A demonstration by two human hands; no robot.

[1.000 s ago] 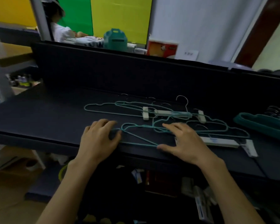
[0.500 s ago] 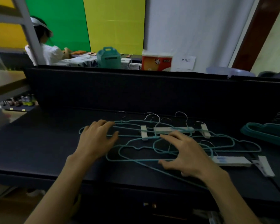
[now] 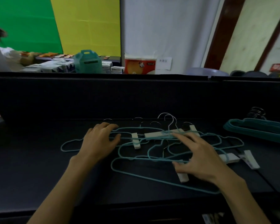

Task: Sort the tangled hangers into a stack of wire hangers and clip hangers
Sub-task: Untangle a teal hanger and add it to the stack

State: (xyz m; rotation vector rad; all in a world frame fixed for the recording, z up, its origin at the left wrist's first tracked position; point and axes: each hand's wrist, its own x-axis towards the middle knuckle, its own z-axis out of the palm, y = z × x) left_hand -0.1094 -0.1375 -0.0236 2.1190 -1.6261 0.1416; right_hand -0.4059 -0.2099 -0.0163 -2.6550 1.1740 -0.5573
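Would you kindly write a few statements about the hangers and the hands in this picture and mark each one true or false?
1. Both hands, the left hand and the right hand, rest on the tangled hangers. True.
2. The tangled hangers are red. False: they are teal, with white clips.
3. A separate stack of teal hangers lies at the right. True.
4. The right hand lifts a hanger high above the table. False: the hangers lie on the table.
5. The table is white. False: it is dark.
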